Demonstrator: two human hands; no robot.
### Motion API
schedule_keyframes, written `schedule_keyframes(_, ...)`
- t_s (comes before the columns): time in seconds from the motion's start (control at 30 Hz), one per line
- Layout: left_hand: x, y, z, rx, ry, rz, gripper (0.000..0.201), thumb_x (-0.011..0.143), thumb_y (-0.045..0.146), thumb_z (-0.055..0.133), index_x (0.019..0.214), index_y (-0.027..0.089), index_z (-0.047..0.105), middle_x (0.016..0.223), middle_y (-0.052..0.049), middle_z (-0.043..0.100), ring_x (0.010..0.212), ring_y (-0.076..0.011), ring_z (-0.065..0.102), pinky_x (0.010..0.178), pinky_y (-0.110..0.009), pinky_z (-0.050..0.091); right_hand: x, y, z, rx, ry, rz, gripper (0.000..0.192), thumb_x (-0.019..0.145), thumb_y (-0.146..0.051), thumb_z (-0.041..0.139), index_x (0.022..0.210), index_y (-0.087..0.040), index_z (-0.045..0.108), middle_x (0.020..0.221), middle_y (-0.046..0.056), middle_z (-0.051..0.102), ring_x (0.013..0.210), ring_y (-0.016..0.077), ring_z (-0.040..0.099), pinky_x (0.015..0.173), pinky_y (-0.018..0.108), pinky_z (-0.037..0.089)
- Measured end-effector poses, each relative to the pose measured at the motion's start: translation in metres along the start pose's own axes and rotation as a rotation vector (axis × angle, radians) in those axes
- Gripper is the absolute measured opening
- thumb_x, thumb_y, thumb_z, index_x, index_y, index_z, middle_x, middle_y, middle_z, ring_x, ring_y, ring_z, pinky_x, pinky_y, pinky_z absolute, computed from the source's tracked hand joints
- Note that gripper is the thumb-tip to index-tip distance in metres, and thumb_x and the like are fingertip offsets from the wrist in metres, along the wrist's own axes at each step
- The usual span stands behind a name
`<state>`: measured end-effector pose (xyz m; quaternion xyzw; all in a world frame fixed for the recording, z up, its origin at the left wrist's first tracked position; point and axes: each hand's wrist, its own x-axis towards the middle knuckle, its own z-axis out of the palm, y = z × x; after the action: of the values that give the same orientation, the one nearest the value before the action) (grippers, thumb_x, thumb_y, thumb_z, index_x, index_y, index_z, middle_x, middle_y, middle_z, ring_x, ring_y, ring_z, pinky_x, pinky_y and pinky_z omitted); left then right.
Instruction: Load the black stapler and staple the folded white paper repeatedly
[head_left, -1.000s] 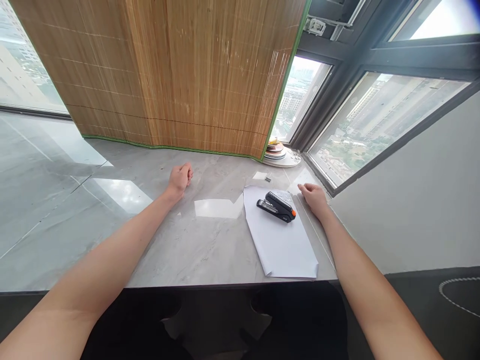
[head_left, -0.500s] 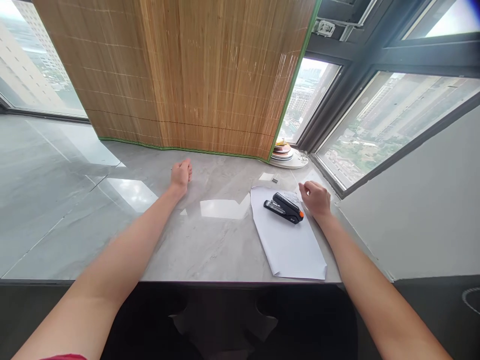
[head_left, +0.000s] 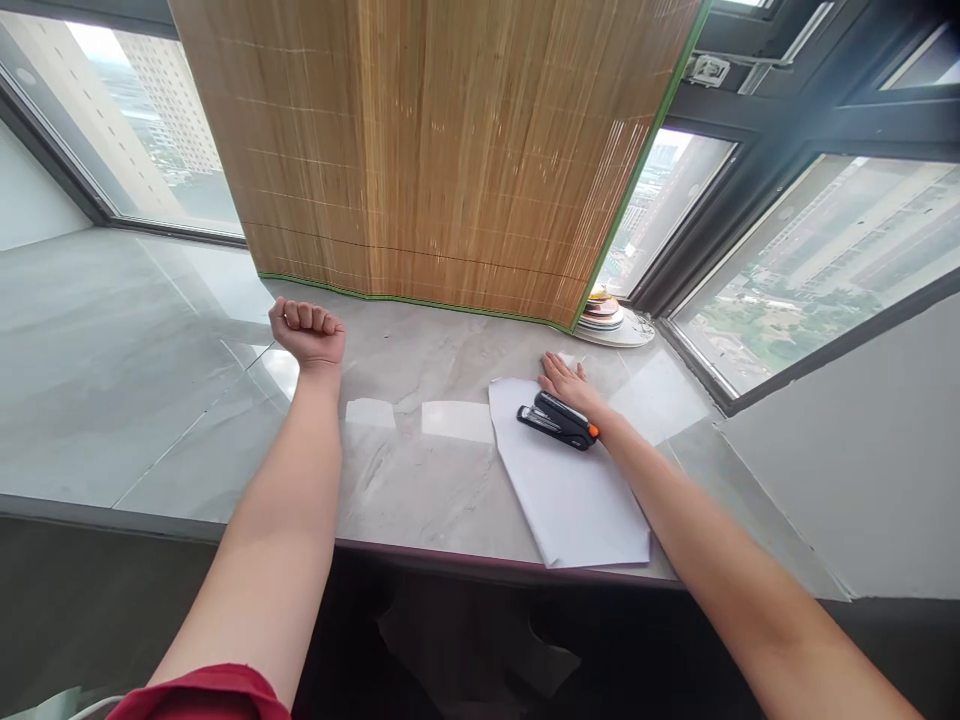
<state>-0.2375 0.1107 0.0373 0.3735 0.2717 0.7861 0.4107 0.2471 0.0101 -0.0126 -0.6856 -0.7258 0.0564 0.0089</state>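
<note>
My left hand (head_left: 307,332) is curled into a fist with the fingers turned up, over the counter by the lower edge of the bamboo blind. Nothing shows in it. My right hand (head_left: 568,383) lies flat with its fingers stretched out at the far end of a stack of white paper (head_left: 592,510). On that paper rests a black stapler (head_left: 556,421) with an orange tip, right beside my right wrist, which partly overlaps its orange end. The top right part of the paper is hidden under my hand and forearm.
A bamboo blind (head_left: 450,150) with green edging hangs down to the glossy grey counter (head_left: 420,490). Several stacked plates (head_left: 615,330) stand in the corner by the window. A white wall (head_left: 862,480) bounds the right side. The counter's front edge runs close to me.
My right hand has opened from a fist and moved left onto the paper's far end. My left fist has turned up and shifted left. The small grey piece beyond the paper no longer shows.
</note>
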Motion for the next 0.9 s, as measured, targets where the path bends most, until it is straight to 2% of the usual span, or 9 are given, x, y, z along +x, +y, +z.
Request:
schedule_keyframes(0.13,0.004,0.003,-0.013,-0.102,-0.039,0.08,0.065,0.101,0.053,0.054,0.066,0.019,0.01,0.056,0.003,0.005,0.05,-0.0131,0.012,0.045,-0.027,0.024,0.024,-0.108,0.006,0.072,0.081,0.033,0.069,0.111,-0.035,0.026,0.174,-0.005,0.03,0.182,0.022,0.023,0.17,0.0362,0.025,0.135,0.071,0.013)
schedule_keyframes(0.2,0.005,0.004,-0.018,-0.127,-0.064,0.128,0.067,0.1,0.052,0.057,0.067,0.019,0.01,0.058,0.003,0.005,0.05,-0.0129,0.012,0.046,-0.027,0.024,0.034,-0.156,0.009,0.12,0.105,0.056,0.071,0.11,-0.034,0.025,0.173,-0.003,0.031,0.182,0.023,0.022,0.17,0.0421,0.021,0.134,0.074,0.012)
schedule_keyframes(0.27,0.005,0.007,-0.022,-0.074,-0.055,0.158,0.072,0.097,0.06,0.061,0.068,0.019,0.01,0.059,0.003,0.005,0.05,-0.013,0.015,0.046,-0.028,0.024,0.042,-0.192,0.011,0.15,0.118,0.08,0.071,0.107,-0.028,0.024,0.173,-0.003,0.031,0.182,0.022,0.021,0.17,0.0453,0.016,0.132,0.078,0.008)
schedule_keyframes(0.33,0.004,0.011,-0.024,0.036,-0.019,0.168,0.074,0.094,0.071,0.058,0.068,0.02,0.011,0.059,0.003,0.006,0.051,-0.0137,0.019,0.047,-0.028,0.025,0.048,-0.216,0.012,0.174,0.118,0.027,0.071,0.106,-0.023,0.023,0.174,-0.007,0.031,0.183,0.02,0.023,0.171,0.042,0.014,0.131,0.08,0.003)
schedule_keyframes(0.5,0.002,0.017,-0.022,0.188,0.01,0.15,0.078,0.088,0.086,0.051,0.069,0.021,0.012,0.06,0.002,0.009,0.052,-0.0145,0.023,0.048,-0.031,0.025,0.065,-0.236,0.01,0.232,0.087,-0.149,0.067,0.109,-0.027,0.024,0.174,-0.014,0.032,0.183,0.016,0.023,0.171,0.0374,0.018,0.128,0.085,0.003)
schedule_keyframes(0.63,0.005,0.015,-0.021,0.127,-0.056,0.159,0.08,0.09,0.085,0.054,0.07,0.021,0.01,0.059,0.002,0.005,0.051,-0.0142,0.02,0.048,-0.033,0.021,0.08,-0.241,0.012,0.267,0.054,-0.247,0.061,0.112,-0.026,0.029,0.172,-0.014,0.035,0.183,0.015,0.023,0.17,0.0381,0.02,0.125,0.087,0.0)
schedule_keyframes(0.73,0.008,0.011,-0.021,0.061,-0.086,0.169,0.076,0.093,0.079,0.054,0.07,0.02,0.011,0.06,0.002,0.002,0.052,-0.0141,0.015,0.047,-0.033,0.018,0.081,-0.248,0.012,0.281,0.066,-0.246,0.059,0.112,-0.023,0.03,0.17,-0.018,0.037,0.183,0.013,0.026,0.169,0.038,0.022,0.125,0.086,0.002)
schedule_keyframes(0.83,0.008,0.008,-0.02,0.096,-0.096,0.141,0.075,0.095,0.079,0.052,0.071,0.022,0.011,0.061,0.003,0.002,0.053,-0.0145,0.016,0.047,-0.033,0.019,0.073,-0.247,0.002,0.288,0.119,-0.25,0.061,0.109,-0.025,0.041,0.17,-0.022,0.039,0.181,0.012,0.032,0.166,0.0356,0.028,0.13,0.075,0.018)
schedule_keyframes(0.9,0.008,0.006,-0.019,0.072,-0.113,0.119,0.074,0.097,0.076,0.054,0.071,0.022,0.01,0.06,0.003,0.004,0.052,-0.0143,0.017,0.047,-0.032,0.019,0.064,-0.232,-0.012,0.293,0.192,-0.244,0.056,0.104,-0.027,0.049,0.159,-0.02,0.054,0.17,0.015,0.05,0.153,0.033,0.047,0.123,0.056,0.041)
